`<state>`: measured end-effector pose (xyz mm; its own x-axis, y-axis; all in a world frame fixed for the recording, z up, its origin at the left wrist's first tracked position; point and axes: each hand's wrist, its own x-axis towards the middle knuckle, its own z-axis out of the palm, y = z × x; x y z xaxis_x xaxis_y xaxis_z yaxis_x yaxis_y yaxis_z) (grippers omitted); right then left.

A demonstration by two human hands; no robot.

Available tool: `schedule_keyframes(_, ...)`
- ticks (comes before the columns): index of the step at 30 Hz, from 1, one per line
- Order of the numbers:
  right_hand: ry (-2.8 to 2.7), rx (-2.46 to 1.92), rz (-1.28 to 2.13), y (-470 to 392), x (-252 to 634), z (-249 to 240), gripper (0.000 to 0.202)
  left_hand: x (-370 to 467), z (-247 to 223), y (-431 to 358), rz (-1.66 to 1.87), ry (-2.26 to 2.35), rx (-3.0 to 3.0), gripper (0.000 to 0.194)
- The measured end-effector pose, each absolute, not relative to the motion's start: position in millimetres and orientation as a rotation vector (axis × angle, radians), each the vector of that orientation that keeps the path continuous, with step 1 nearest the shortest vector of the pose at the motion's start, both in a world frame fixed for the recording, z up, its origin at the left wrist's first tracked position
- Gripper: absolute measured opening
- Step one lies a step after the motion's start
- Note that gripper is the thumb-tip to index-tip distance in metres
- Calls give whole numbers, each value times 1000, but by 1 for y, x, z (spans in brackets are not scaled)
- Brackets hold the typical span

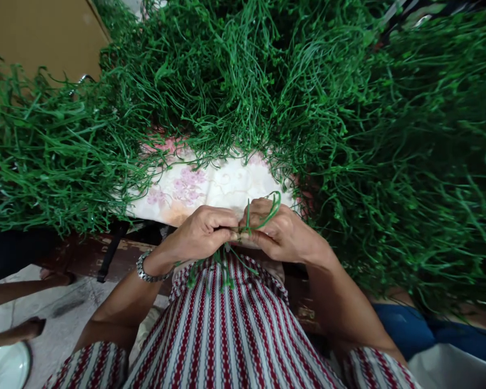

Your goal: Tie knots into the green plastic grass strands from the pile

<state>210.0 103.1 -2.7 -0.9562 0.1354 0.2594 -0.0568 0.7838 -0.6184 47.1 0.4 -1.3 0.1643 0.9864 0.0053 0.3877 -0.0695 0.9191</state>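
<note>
Evidently the work in the hands is fine-fingered: a few thin green stems (272,212) are pinched between the left hand (202,232) and the right hand (285,232), just in front of the striped garment (230,329) and by the near edge of the flower-patterned desk (227,181). Both hands are closed, thumbs against curled fingers, their tips nearly meeting; what exactly lies between them is too small to tell. One strand loops up over the right hand, while leafy ends hang below the left. Judging by those easy curves, the stems should be very light, soft and pliant, perhaps a little slick if damp, and likely to bruise or snap under a hard squeeze. A gentle pinch along the firmer stalk, rather than on the leafy tips, would seem the safest hold. Around the bare patch of desk, a big tangled heap of greens (247,70) looks springy, so strands may cling together when one is drawn out.
</note>
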Motion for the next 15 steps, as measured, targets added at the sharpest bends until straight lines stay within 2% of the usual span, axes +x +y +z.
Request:
schedule_keyframes(7, -2646, 309, 1354, 105, 206, -8, 17, 40, -10, -1, 711, 1014, 1498, 19)
schedule_keyframes(13, -2478, 450, 1716, 111, 206, -8, 24, 29, -10, 1, 678, 831, 1351, 21)
schedule_keyframes(15, -2427, 336, 1778, 113, 211, -2, 23, 26, -9, 2, 770, 875, 1256, 21)
